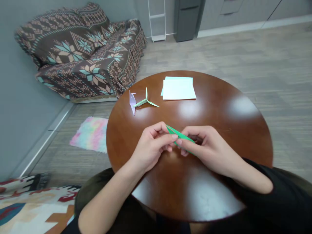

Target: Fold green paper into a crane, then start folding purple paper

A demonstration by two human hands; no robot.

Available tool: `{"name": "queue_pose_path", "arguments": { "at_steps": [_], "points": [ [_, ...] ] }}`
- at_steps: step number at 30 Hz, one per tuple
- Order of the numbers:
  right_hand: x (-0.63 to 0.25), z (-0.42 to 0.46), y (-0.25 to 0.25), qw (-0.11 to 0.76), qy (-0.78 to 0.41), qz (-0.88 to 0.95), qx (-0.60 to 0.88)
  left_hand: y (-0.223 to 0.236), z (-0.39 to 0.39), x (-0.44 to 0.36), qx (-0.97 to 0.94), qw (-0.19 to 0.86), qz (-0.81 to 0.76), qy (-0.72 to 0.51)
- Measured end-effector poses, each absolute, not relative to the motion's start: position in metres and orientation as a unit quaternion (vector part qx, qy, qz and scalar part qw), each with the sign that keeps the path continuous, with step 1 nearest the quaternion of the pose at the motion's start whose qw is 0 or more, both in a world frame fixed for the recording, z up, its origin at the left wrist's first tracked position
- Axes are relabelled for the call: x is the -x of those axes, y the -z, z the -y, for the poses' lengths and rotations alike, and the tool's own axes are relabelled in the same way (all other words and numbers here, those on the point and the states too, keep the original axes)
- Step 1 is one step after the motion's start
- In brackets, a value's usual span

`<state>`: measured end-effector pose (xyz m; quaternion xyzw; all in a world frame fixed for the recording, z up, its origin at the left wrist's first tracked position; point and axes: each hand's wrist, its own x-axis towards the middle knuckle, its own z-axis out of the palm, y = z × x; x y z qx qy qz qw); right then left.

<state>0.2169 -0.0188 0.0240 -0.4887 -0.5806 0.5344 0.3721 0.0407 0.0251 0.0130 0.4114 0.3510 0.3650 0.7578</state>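
The green folded paper strip [180, 136] is being held at centre frame between both hands, above the round wooden bench [243, 136], its long axis running from upper left to lower right. The left hand [151, 146] is pinching the strip from the left with its fingertips, the upper-left tip projecting beyond them. The right hand [207, 149] is curling over the strip's lower-right portion and is the nearer hand to most of its length, with the exact finger contact partly hidden. The left forearm [107, 201] is rising bare from the lower left, while the right forearm is entering from the lower right in a black sleeve [258, 175]. A pale green folded paper figure [146, 101] and a lilac folded paper figure [132, 102] are lying on the bench above the hands, left of a stack of white and pale blue paper sheets [178, 89]
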Motion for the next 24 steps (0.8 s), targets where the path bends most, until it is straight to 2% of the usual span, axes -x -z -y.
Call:
{"name": "queue_pose_path", "arguments": {
  "at_steps": [8,14,21,24],
  "points": [
    [-0.216,0.020,-0.026,0.365,-0.533,0.579,0.498,-0.013,-0.030,-0.039,-0.367,0.763,-0.349,-0.402],
    [-0.216,0.020,-0.024,0.376,-0.535,0.561,0.507,-0.016,-0.042,-0.031,-0.374,0.708,-0.368,-0.472],
    [-0.218,0.018,-0.024,0.376,-0.519,0.572,0.512,-0.010,-0.032,-0.036,-0.496,0.684,-0.375,-0.382],
    [-0.216,0.018,-0.025,0.419,-0.526,0.547,0.499,-0.007,-0.032,-0.035,-0.505,0.676,-0.376,-0.383]
  ]
}}
